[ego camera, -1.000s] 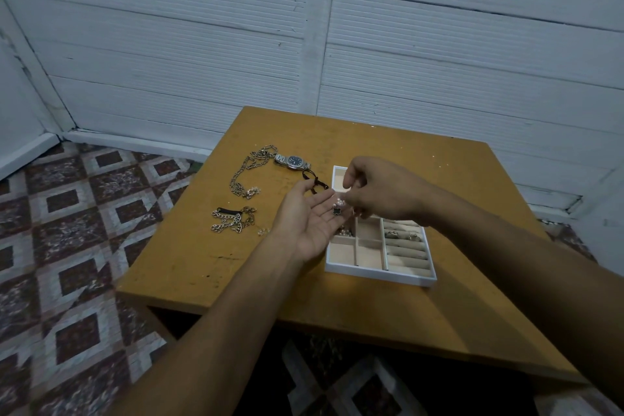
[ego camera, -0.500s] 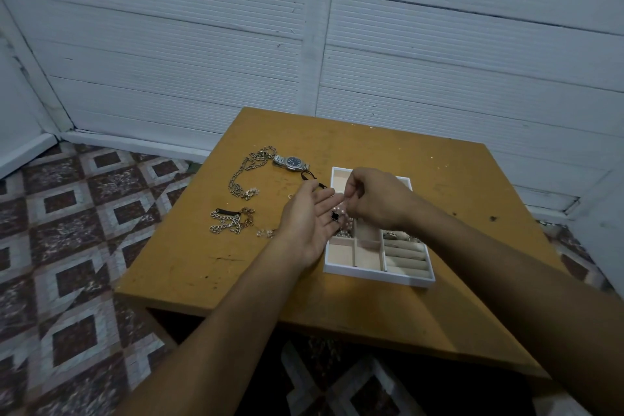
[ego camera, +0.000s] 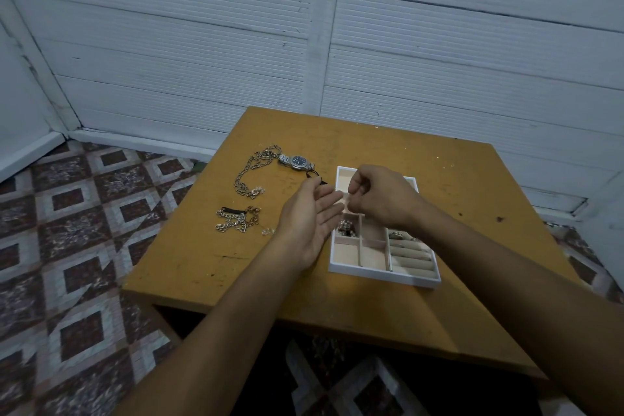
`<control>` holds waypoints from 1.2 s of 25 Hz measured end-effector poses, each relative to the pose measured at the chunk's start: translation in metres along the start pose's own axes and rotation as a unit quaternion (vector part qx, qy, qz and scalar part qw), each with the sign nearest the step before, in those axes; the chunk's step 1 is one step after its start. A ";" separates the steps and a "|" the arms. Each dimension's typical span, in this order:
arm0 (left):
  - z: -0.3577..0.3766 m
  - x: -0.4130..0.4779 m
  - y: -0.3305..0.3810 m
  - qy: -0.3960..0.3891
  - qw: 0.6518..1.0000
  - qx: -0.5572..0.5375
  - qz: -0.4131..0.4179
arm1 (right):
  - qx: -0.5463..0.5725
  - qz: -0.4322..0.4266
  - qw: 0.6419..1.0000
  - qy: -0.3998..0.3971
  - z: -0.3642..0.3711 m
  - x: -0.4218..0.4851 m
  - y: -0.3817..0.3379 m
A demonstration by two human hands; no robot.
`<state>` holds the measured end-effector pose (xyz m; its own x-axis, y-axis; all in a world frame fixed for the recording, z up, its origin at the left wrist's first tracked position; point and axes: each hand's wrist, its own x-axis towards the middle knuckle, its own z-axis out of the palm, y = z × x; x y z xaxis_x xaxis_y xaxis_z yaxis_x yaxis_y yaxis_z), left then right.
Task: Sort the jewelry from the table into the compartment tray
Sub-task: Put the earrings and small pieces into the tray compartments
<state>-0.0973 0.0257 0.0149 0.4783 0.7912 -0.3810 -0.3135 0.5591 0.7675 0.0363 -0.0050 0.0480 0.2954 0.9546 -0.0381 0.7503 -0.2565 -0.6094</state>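
Note:
A white compartment tray (ego camera: 381, 277) lies on the yellow wooden table (ego camera: 472, 186). Small silver and dark pieces (ego camera: 346, 227) lie in one of its left compartments. My left hand (ego camera: 309, 218) hovers palm up with straight fingers at the tray's left edge and holds nothing. Over the tray's far half is my right hand (ego camera: 381, 196), its fingers curled with the tips together and nothing visible between them. Left of the tray, on the table, lie a silver watch (ego camera: 297, 161), a long chain (ego camera: 251, 172), a heap of bracelets (ego camera: 236, 218) and a tiny piece (ego camera: 268, 231).
A black cord (ego camera: 315, 176) lies between the watch and the tray. White panelled walls close off the far side, and patterned floor tiles (ego camera: 77, 230) lie to the left. The table's near edge is below my forearms.
The small dark piece that sat on my left fingers is gone from them; a dark piece now lies in the tray compartment. My right hand has lifted slightly with its fingers curled.

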 end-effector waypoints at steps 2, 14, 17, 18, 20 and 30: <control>-0.007 -0.002 0.001 0.018 0.999 0.031 0.032 | 0.004 0.001 1.000 -0.007 0.002 0.000 -0.001; -0.087 -0.002 0.028 0.144 0.939 0.260 0.173 | -0.042 -0.035 0.998 -0.041 0.034 0.018 -0.022; -0.093 0.000 0.031 0.145 0.919 0.309 0.195 | -0.072 -0.038 0.996 -0.043 0.040 0.026 -0.024; -0.095 0.002 0.032 0.143 0.913 0.325 0.203 | -0.078 -0.037 0.995 -0.043 0.041 0.028 -0.024; -0.099 0.005 0.035 0.138 0.898 0.356 0.217 | -0.099 -0.043 0.993 -0.052 0.045 0.031 -0.025; -0.143 0.004 0.049 0.176 0.834 0.446 0.275 | -0.122 -0.111 0.981 -0.101 0.089 0.037 -0.060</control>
<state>-0.2277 0.0917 -0.0228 0.1449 0.9784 0.1477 0.4031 -0.1947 0.8942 -0.0506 0.0587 0.0123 0.0040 0.9952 -0.0979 0.9090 -0.0444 -0.4144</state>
